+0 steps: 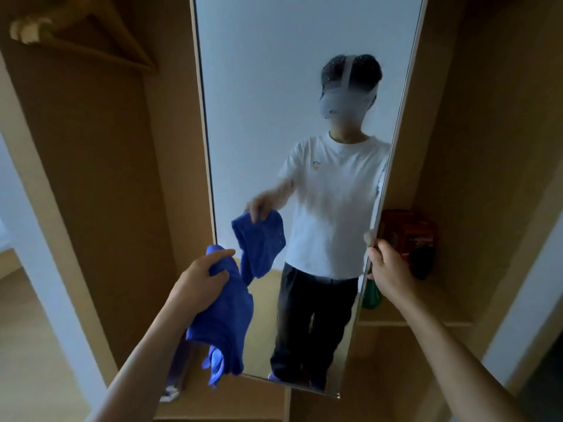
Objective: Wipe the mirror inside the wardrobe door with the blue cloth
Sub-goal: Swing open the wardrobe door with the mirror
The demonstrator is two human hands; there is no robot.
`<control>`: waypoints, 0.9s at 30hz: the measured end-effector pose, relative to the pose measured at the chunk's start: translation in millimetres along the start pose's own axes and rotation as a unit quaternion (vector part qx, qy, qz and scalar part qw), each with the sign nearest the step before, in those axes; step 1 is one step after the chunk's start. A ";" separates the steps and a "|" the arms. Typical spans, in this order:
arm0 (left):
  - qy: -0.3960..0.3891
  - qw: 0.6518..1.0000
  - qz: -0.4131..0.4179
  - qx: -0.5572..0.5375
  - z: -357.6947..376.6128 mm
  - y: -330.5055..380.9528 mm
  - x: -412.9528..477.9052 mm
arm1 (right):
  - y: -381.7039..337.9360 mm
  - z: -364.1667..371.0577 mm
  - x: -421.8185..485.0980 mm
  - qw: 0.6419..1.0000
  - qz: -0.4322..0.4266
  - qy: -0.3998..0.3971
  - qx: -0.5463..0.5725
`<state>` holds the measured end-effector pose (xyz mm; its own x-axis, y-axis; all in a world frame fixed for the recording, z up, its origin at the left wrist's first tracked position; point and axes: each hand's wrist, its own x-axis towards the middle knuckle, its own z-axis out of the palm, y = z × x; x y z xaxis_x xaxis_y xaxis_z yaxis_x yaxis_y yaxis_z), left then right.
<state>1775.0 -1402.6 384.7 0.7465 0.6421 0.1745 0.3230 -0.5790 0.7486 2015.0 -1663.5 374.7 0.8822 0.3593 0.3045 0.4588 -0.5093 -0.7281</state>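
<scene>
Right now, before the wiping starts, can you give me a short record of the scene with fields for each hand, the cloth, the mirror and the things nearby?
left hand: grips the bunched blue cloth, low at the mirror's left side
right hand: holds the mirror's right edge
blue cloth: hangs from the left hand; one corner seems to meet the mirror
mirror: tall, upright
shelf: behind the right hand, bears a red box and a dark object
hanger: wooden, upper left
</scene>
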 end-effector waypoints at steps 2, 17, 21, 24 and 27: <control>0.022 0.999 -0.019 0.026 -2.7 -6.3 9.3 | -1.2 2.0 4.5 1.000 0.003 0.001 -0.012; 0.091 0.991 -0.079 0.056 -5.1 -9.9 57.5 | 2.7 8.4 26.9 1.000 0.008 0.004 -0.009; 0.081 0.991 -0.084 0.060 -4.6 -8.9 66.4 | 1.0 12.1 36.2 1.000 0.004 0.012 -0.016; 0.074 0.992 -0.078 0.066 -4.0 -9.7 72.5 | 0.0 13.6 43.7 0.999 -0.003 0.016 -0.029; 0.071 0.991 -0.076 0.078 -4.6 -10.7 80.9 | -0.6 15.6 50.3 0.999 -0.007 0.014 -0.027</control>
<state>1829.2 -1342.1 393.8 0.5961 0.7860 0.1639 0.5202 -0.5335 0.6669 2057.3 -1632.9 380.9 0.8777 0.3448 0.3327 0.4759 -0.5464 -0.6892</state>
